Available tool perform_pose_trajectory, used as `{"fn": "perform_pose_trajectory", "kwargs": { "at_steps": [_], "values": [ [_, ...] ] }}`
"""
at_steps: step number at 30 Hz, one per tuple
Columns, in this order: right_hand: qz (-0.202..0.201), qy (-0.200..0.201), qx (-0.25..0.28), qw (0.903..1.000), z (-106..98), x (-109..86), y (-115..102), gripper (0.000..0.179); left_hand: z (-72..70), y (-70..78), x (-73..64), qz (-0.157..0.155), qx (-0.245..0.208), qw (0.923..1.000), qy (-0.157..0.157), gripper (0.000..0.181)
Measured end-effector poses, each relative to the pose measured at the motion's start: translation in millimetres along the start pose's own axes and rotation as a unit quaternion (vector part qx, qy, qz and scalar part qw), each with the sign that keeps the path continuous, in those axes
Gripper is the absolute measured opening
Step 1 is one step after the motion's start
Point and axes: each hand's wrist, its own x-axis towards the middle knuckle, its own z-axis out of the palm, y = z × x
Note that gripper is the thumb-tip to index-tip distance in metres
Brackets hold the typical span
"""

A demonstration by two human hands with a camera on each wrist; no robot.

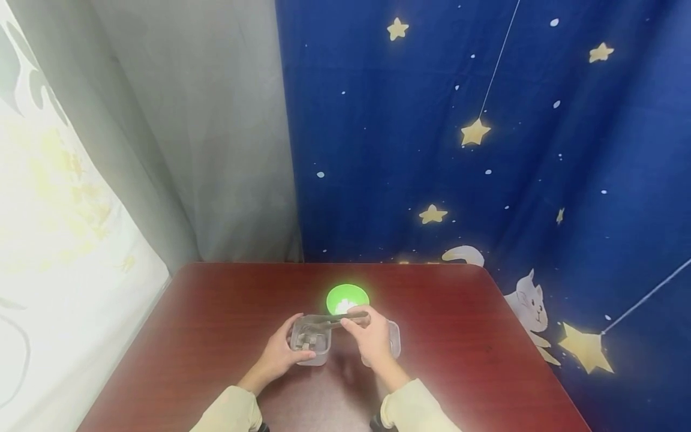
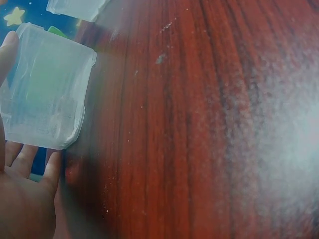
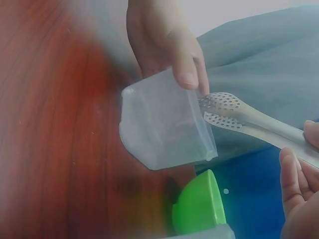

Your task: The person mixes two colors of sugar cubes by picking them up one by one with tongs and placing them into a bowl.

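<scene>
My left hand grips a translucent plastic container around its side, thumb at the near rim. Inside it lie several small pale-brown pieces. In my right hand is a pair of metal tongs, pinched between thumb and fingers. Their perforated heads are at the container's mouth and stand slightly apart in the right wrist view. The left wrist view shows the container's cloudy wall, with left-hand fingers beneath it.
A green bowl with white pieces stands just beyond my hands. A second translucent container sits to the right, partly hidden by my right hand. The dark red wooden table ends at a blue starry curtain and a grey curtain.
</scene>
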Motion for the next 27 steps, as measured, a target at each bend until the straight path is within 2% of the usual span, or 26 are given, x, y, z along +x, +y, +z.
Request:
{"fn": "perform_pose_trajectory", "kwargs": {
  "at_steps": [3, 8, 9, 16, 27],
  "values": [
    [-0.011, 0.012, -0.043, 0.999, -6.1, 2.3, -3.4, 0.02, 0.3, 0.3, -0.5, -0.003, 0.001, 1.0, 0.0, 0.1],
    [0.009, 0.02, -0.097, 0.995, -15.0, 6.7, -7.3, 0.02, 1.0, 0.4, -0.8, -0.005, -0.007, 1.0, -0.003, 0.099],
    [0.012, 0.02, -0.098, 0.9949, -16.3, 8.0, -7.5, 0.02, 1.0, 0.6, -0.9, -0.005, -0.011, 0.9999, -0.004, 0.099],
    [-0.01, 0.024, -0.015, 0.9995, -23.4, 17.5, -8.3, 0.019, 1.8, 0.2, -0.3, -0.004, -0.02, 0.9998, -0.004, 0.099],
    [-0.014, 0.058, -0.03, 0.9978, -35.3, 26.3, -0.8, 0.022, 2.2, -0.2, -1.6, -0.006, -0.015, 0.9999, -0.001, 0.099]
  ]
}}
